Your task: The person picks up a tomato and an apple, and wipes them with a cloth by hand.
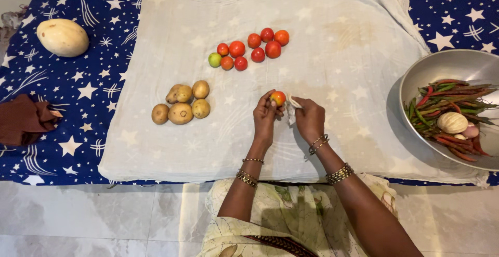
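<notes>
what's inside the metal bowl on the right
The metal bowl holds a heap of red and green chillies, with a pale ridged round vegetable and a smaller pinkish one on top. Whatever lies beneath the heap is covered, and the frame edge cuts off the bowl's right side.

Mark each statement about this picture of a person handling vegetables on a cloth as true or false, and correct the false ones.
1. The left hand holds a tomato. True.
2. The right hand holds a knife. False: it grips a small white cloth beside the tomato.
3. Five potatoes lie grouped on the pale cloth. True.
4. The metal bowl holds only tomatoes. False: it holds red and green chillies and a few pale bulbs.
5. The pale melon sits on the pale cloth. False: it rests on the blue star-patterned sheet.
</notes>
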